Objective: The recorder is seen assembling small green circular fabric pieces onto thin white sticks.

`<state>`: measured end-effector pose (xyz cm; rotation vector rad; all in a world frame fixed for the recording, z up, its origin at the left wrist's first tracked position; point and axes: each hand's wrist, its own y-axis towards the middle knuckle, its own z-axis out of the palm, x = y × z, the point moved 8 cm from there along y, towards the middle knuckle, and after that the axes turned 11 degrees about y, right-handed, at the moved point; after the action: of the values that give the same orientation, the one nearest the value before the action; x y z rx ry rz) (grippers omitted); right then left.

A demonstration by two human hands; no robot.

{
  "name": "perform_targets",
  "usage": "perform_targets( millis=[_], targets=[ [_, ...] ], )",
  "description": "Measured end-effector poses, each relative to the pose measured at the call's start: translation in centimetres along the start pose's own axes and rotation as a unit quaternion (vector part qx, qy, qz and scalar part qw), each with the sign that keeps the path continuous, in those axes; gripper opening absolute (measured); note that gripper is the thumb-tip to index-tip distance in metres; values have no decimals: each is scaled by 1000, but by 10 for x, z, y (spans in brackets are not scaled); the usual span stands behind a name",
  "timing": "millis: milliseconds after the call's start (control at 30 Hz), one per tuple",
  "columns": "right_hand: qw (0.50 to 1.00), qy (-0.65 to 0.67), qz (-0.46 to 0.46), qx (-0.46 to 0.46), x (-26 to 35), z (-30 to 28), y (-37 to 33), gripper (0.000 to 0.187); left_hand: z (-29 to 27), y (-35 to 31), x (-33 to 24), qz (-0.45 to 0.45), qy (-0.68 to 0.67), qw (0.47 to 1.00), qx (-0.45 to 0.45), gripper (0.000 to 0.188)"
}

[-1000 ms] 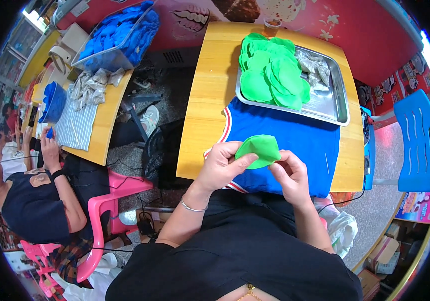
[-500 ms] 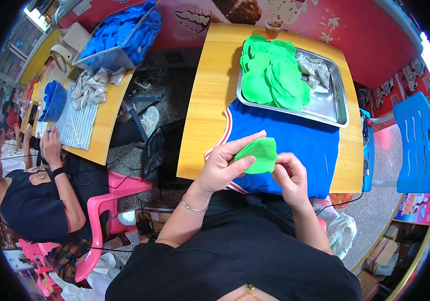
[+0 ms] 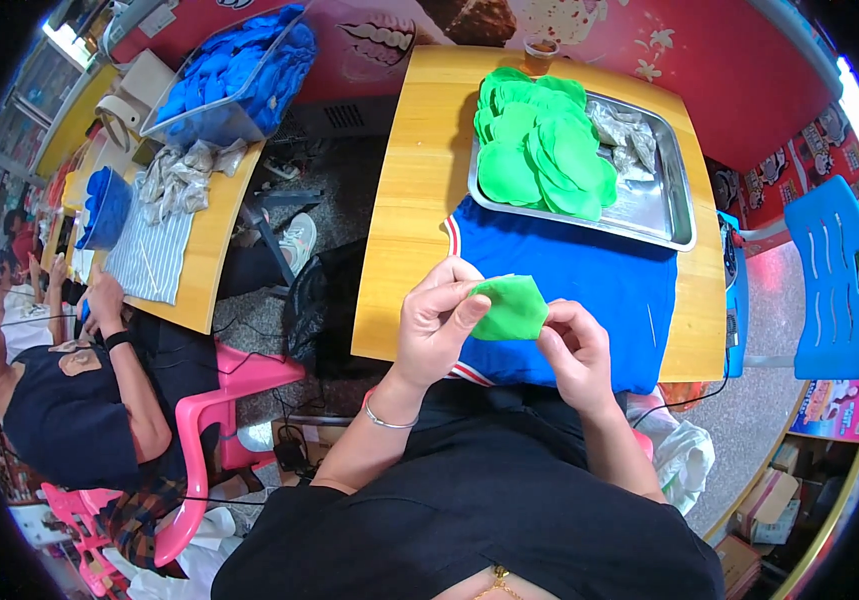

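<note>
A small green fabric piece (image 3: 511, 308) is stretched between my two hands, over a blue cloth (image 3: 589, 270) with a red-and-white striped edge. My left hand (image 3: 437, 322) pinches its left side between thumb and fingers. At its right edge, my right hand (image 3: 575, 350) grips it with thumb and forefinger. Beyond them, a metal tray (image 3: 664, 225) holds a pile of similar green pieces (image 3: 544, 145) and several small clear bags with greyish contents (image 3: 627, 140). On the blue cloth to the right lies a thin needle-like item (image 3: 652, 325).
A cup of brown drink (image 3: 540, 55) stands at the table's far edge. To the left, a co-worker (image 3: 74, 400) sits at another wooden table with a clear bin of blue pieces (image 3: 239, 80) and a blue tub (image 3: 106, 210). A blue chair (image 3: 829, 280) is at right.
Both hands have shifted their hold on the green piece. My left forefinger has curled in, and the piece's right corner is drawn more taut. The co-worker's hand has lowered slightly.
</note>
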<state>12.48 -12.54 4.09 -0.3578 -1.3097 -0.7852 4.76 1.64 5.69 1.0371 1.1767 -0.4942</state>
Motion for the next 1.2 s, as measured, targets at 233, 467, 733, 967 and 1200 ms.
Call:
perform_targets(
  millis=[233,467,733,967,1200],
  targets=[
    [984,159,75,-26,-15,-4,-4,14,-2,-3,3,0,-58,998,-35,21],
    [992,-113,-46,32,5,3,0,14,-5,0,-10,56,8,998,-11,26],
    [999,38,-14,-6,3,5,5,17,-4,-2,15,-9,-130,991,-22,23],
    [968,-221,-114,41,27,13,10,19,-4,0,2,-39,-154,987,-24,24],
    [978,-195,-64,39,19,16,8,20,-1,1,2,18,45,998,38,39]
  ],
)
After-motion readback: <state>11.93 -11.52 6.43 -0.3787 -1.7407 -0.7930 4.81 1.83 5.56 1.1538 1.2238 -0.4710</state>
